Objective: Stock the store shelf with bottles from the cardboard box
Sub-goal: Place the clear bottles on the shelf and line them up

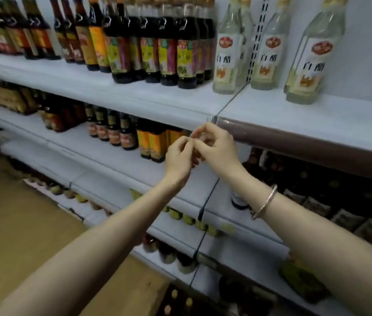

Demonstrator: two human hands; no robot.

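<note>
Both hands meet in front of the shelf edge: the left hand [179, 157] and the right hand [214, 144] have their fingers curled inward and their fingertips touching each other, just below the front lip of the upper shelf [162, 99]. Whether they pinch something small between them I cannot tell, since the spot is blurred; no bottle is in either hand. A bangle [264, 202] sits on the right wrist.

On the upper shelf, dark sauce bottles [169, 46] with yellow and pink labels stand packed in rows, with more dark bottles with orange and red labels [41, 33] to their left. To the right stand clear bottles with white labels [228, 49], spaced apart, on a neighbouring section whose front carries a dull brown price strip [294, 137].

The shelf beneath [103, 151] holds smaller dark bottles [112, 131] and a couple with orange labels [152, 142], partly behind the left hand. Lower shelves carry jars with yellowish lids [187, 218] and dark packets [303, 279].

At the bottom of the view, dark bottles with pale caps [176, 302] show beside a brown cardboard flap [135, 290], likely the cardboard box, well below the hands.
</note>
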